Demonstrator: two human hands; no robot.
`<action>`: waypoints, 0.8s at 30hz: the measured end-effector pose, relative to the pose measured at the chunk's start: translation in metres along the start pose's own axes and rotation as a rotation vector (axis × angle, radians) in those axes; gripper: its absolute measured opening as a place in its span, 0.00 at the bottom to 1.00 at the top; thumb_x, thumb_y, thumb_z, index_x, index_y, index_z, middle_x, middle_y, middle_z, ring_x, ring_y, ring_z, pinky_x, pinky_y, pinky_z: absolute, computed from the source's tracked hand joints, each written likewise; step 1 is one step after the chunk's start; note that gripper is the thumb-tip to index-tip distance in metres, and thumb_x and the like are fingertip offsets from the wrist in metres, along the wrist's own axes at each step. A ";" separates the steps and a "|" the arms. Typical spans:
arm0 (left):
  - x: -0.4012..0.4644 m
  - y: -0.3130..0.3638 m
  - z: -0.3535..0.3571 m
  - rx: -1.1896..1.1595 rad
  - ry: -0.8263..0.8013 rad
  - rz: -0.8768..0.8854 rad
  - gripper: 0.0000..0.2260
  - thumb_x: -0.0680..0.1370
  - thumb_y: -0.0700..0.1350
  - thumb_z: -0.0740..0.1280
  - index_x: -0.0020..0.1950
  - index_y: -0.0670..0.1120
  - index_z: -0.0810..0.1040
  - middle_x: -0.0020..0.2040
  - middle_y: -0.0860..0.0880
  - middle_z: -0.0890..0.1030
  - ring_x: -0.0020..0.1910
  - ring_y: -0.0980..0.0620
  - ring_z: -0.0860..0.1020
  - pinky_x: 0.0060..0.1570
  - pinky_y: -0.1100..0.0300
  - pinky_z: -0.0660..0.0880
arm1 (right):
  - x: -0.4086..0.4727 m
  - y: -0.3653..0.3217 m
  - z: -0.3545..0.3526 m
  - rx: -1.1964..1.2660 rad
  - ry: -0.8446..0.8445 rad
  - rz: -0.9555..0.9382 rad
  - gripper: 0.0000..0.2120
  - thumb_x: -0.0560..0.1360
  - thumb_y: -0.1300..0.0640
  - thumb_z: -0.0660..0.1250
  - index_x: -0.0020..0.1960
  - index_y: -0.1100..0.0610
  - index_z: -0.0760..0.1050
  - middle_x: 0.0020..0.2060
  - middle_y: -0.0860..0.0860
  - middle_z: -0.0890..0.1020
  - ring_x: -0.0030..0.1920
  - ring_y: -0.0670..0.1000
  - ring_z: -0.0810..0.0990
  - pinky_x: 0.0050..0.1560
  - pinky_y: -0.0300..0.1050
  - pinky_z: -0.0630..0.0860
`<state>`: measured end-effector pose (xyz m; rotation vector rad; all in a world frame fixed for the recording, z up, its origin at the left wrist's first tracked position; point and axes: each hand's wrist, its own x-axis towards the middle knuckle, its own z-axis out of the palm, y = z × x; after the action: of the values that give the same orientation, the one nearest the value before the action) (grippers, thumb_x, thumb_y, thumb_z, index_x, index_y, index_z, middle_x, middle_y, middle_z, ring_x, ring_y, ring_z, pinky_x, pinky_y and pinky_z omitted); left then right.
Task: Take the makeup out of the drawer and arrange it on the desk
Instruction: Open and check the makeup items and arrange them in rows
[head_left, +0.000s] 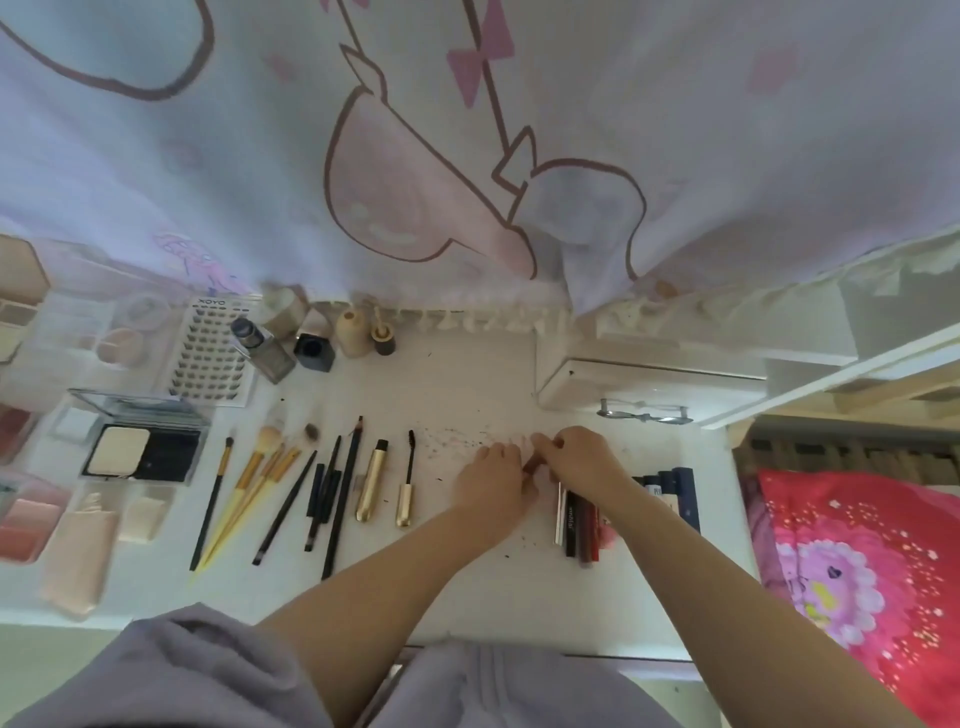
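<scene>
Both hands meet near the middle of the white desk (467, 384). The left hand (493, 475) and right hand (576, 460) have curled fingers pinching one small brown stick (530, 464) between them. Makeup lies in rows: brushes (260, 483) and pencils (332, 483) toward the left edge, a gold tube (371, 486) and mascara wand (407, 480) beside them, lip sticks (579, 525) under the right wrist. The white drawer unit (644, 384) sits at the back right corner.

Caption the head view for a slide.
Both hands pinch a small brown stick above the white desk, beside rows of black and gold-handled brushes.
</scene>
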<state>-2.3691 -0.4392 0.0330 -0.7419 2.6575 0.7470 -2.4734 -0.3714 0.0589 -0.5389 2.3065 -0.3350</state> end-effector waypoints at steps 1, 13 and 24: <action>-0.005 -0.006 -0.005 -0.007 0.024 0.040 0.14 0.81 0.48 0.54 0.61 0.41 0.69 0.59 0.44 0.73 0.59 0.47 0.70 0.51 0.56 0.70 | -0.004 -0.005 -0.004 0.059 -0.029 -0.008 0.21 0.79 0.46 0.57 0.39 0.60 0.78 0.29 0.50 0.77 0.30 0.48 0.74 0.34 0.40 0.68; -0.071 -0.080 -0.112 -0.091 0.142 0.281 0.12 0.82 0.53 0.53 0.53 0.48 0.71 0.36 0.56 0.69 0.36 0.54 0.70 0.38 0.60 0.66 | -0.084 -0.090 -0.037 0.361 -0.303 -0.204 0.23 0.80 0.43 0.55 0.41 0.60 0.77 0.20 0.47 0.69 0.19 0.44 0.62 0.23 0.34 0.59; -0.096 -0.108 -0.151 -0.067 0.181 0.346 0.13 0.82 0.52 0.53 0.53 0.48 0.74 0.35 0.56 0.70 0.35 0.54 0.70 0.35 0.61 0.65 | -0.109 -0.120 -0.029 0.325 -0.235 -0.398 0.18 0.80 0.45 0.58 0.49 0.58 0.78 0.28 0.45 0.77 0.28 0.42 0.73 0.29 0.34 0.68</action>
<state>-2.2500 -0.5629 0.1519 -0.3822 2.9813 0.8959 -2.3898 -0.4227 0.1913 -0.8209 1.8609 -0.7786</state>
